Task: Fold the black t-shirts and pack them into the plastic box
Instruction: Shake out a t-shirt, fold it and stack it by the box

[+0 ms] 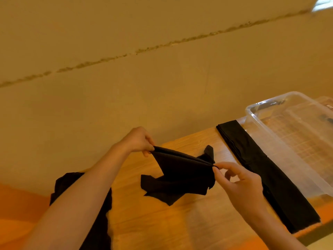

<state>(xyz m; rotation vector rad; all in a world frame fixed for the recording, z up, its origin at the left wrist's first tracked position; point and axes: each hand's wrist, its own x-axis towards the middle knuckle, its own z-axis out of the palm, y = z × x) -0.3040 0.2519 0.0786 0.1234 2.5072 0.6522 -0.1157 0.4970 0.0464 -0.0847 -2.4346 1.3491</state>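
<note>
A black t-shirt (180, 175) hangs stretched between my two hands just above the wooden table (162, 222), its lower part crumpled on the surface. My left hand (138, 141) pinches its upper left edge. My right hand (239, 183) pinches the right edge between thumb and forefinger. A second black t-shirt (266, 170), folded into a long strip, lies flat to the right. Beside that strip stands the clear plastic box (281, 134), and no clothing shows inside it. Another heap of black cloth (100, 213) lies under my left forearm at the table's left edge.
A tan wall (144, 69) with a rough horizontal seam rises directly behind the table. Orange floor (18, 204) shows at the lower left. The box reaches the frame's right edge.
</note>
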